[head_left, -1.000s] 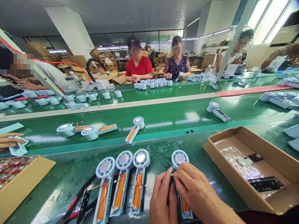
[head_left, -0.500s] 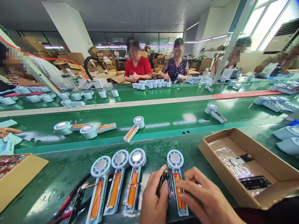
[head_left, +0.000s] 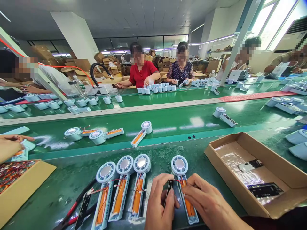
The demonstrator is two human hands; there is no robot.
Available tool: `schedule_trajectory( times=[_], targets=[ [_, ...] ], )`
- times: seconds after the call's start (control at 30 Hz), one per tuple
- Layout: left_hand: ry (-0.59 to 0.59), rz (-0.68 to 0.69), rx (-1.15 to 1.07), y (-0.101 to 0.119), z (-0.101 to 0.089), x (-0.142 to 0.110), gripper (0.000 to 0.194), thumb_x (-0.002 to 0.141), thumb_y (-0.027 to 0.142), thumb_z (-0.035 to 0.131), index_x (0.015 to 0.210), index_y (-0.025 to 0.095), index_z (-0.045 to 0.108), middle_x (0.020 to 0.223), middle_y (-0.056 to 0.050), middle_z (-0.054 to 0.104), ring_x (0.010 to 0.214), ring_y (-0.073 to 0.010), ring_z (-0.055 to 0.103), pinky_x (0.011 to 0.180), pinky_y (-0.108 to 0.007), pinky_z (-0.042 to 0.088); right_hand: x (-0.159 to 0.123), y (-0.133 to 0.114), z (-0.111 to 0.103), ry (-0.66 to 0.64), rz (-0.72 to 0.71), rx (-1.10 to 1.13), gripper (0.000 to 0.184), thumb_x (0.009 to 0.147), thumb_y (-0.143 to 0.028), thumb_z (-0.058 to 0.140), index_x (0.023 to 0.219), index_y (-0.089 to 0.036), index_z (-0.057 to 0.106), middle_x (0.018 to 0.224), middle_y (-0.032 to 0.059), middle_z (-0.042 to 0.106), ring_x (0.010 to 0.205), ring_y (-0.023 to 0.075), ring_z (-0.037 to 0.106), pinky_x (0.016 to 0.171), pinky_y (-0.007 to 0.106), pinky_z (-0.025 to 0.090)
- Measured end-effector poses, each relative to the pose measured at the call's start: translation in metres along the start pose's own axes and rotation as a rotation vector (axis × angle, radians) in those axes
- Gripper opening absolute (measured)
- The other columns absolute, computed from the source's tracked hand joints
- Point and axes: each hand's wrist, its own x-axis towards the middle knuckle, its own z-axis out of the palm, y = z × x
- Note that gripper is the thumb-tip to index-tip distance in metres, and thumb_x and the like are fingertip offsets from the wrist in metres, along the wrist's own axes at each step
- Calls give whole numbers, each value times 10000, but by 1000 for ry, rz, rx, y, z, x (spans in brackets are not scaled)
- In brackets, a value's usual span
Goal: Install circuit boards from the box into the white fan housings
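My left hand [head_left: 159,203] pinches a narrow black circuit board [head_left: 169,189] between thumb and fingers. A thin red wire [head_left: 177,180] runs from the board's top to a handheld fan [head_left: 179,164] with a light-blue round head. That fan lies with its handle toward me, an orange battery [head_left: 190,207] in the opened handle. Over the handle is my right hand [head_left: 203,198], fingers drawn together at the wire and battery; what the fingertips grip is hidden. Left of my hands lie similar opened fans [head_left: 137,195], side by side, with orange batteries and loose wires.
A cardboard box [head_left: 242,188] at right holds black boards. Red-handled pliers [head_left: 72,207] and another black board [head_left: 82,207] lie at left, beside a box of wires [head_left: 28,188]. More fans [head_left: 97,136] sit on the green conveyor [head_left: 168,116]. Co-workers sit across; another person's hand [head_left: 11,143] is at left.
My right hand's spread fingers have come together at the upper part of the handle. The board in my left hand has turned to show more of its face. The view has shifted slightly.
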Motion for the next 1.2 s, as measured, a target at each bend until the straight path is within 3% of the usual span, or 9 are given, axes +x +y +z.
schedule_trajectory(
  times=[0.13,0.27,0.4,0.5,0.6,0.7,0.8,0.97,1.2],
  targets=[
    [-30,2,68,3,-5,0,298,916,504,611,909,230,728,1203,-113,649,607,-139,657,526,-266,562,-1,7,13,-75,17,65,346,1075,-220,380,846,-195,637,811,21,591,672,133,600,601,224,469],
    [-46,57,178,7,-11,5,357,895,559,621,792,243,750,898,-87,693,958,-283,701,736,-345,607,-1,8,22,-9,-6,73,334,1073,-204,375,850,-198,624,795,18,587,692,144,591,618,243,452],
    [-43,65,226,6,-10,7,410,885,585,624,695,236,727,822,-82,685,1153,-310,630,862,-340,560,-1,7,23,-21,98,245,272,1052,-202,438,850,-204,621,824,16,587,737,136,611,654,224,485],
    [-16,-48,87,1,-5,5,384,876,603,631,955,238,719,932,-51,709,755,-191,684,648,-265,547,-2,6,23,48,165,302,210,1004,-160,502,836,-208,620,808,3,577,712,132,602,634,223,479],
    [39,-151,53,-3,1,2,506,923,600,561,1304,266,552,1020,-41,734,440,-89,537,453,-228,458,-1,3,25,137,253,320,171,965,-146,553,836,-215,642,778,-8,570,676,132,585,598,224,462],
    [84,11,298,-4,3,-1,374,965,500,540,1219,247,644,1042,-70,774,763,-205,732,672,-288,578,1,-1,28,251,305,329,167,957,-142,564,837,-213,656,765,-8,575,632,126,561,565,222,447],
    [93,234,417,-4,2,-3,288,1000,330,509,1222,249,672,1164,-74,765,1089,-241,713,939,-333,561,3,-5,34,342,246,253,184,963,-114,533,842,-201,642,753,2,561,631,128,546,572,224,441],
    [21,365,501,-3,-2,-6,405,1002,177,481,1380,282,583,1203,-62,735,1101,-203,704,931,-272,553,0,-4,42,320,96,65,213,974,-60,474,870,-179,617,753,25,546,630,138,519,571,239,412],
    [-51,392,604,-2,-6,-7,485,1015,138,436,1482,264,479,1170,-97,719,1058,-194,719,844,-237,569,2,-2,37,262,-12,-29,211,982,-40,460,929,-167,621,763,42,567,649,152,523,596,257,409]
  ],
)
